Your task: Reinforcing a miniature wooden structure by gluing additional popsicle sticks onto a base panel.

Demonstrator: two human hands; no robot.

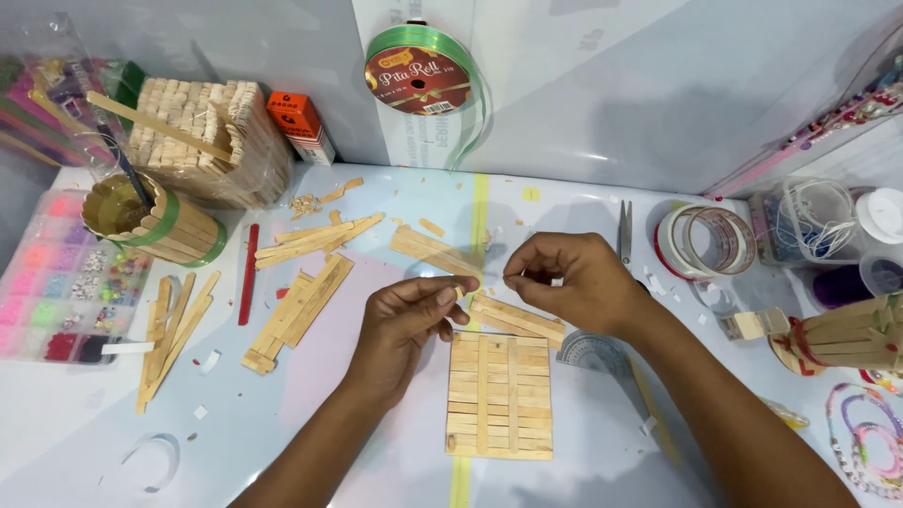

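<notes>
From the head view, the left hand point(406, 315) and right hand point(564, 282) meet above the table, fingertips pinched together on something too small to tell; just below lies a finished stick panel point(499, 395) with two crossbars, loose sticks point(296, 306) waiting unused at left

Both bare forearms rise from the lower edge of the view and lean toward each other, so that the hands meet just above the far end of the flat panel of pale wooden craft sticks point(499, 395). The left hand point(406, 315) is curled, its thumb and forefinger pinched together at the tips. The right hand point(574, 277), knuckles up and wrist bent, pinches the same way, its fingertips almost touching the left's.
</notes>
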